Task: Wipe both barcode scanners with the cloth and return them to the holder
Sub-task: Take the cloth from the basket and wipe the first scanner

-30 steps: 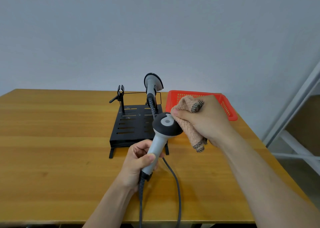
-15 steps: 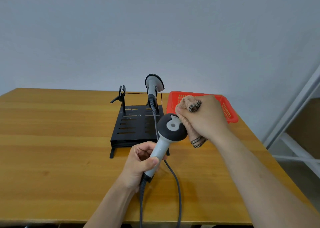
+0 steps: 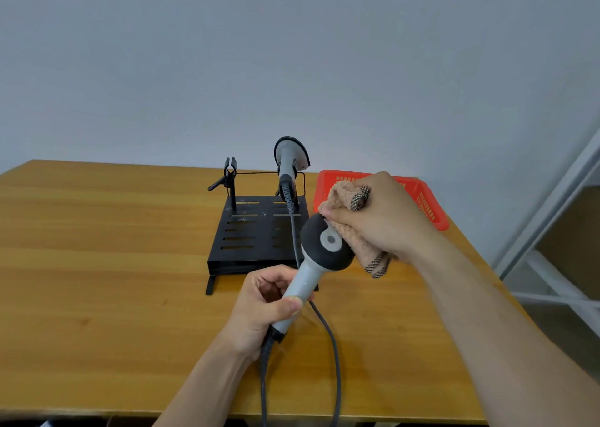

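Observation:
My left hand (image 3: 263, 309) grips the grey handle of a barcode scanner (image 3: 319, 254), its dark round head tilted up and to the right. My right hand (image 3: 386, 219) holds a bunched pink cloth (image 3: 354, 238) with checkered trim and presses it against the right side of that head. A second grey scanner (image 3: 289, 160) stands upright in the right clip of the black holder (image 3: 246, 235). The holder's left clip (image 3: 230, 173) holds nothing.
A red plastic basket (image 3: 428, 206) sits behind my right hand near the table's right edge. Scanner cables (image 3: 334, 355) run down over the wooden table (image 3: 107, 264) to its front edge. A white shelf frame (image 3: 558, 258) stands to the right.
The held scanner and both hands have shifted slightly right. The cloth has slid from the front of the scanner head round to its right side.

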